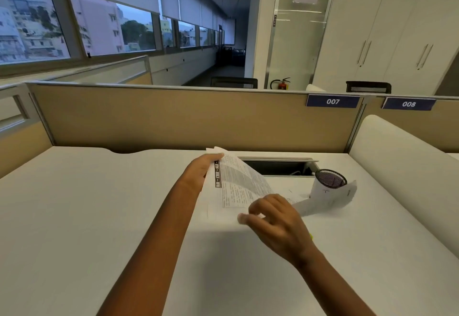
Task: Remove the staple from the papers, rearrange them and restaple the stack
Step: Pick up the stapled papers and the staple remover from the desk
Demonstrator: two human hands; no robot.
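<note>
Smooth white desk (99, 204), left hand (198, 171) gripping printed papers (238, 184), black mesh cup (330, 179)

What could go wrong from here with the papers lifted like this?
1. The left hand grips the papers by one edge only; sheets could slip or tear.
2. The open cable slot lies right behind them; a sheet or staple might drop in.
3. One curled sheet lies against the mesh cup, so tugging it could tip the cup.
</note>
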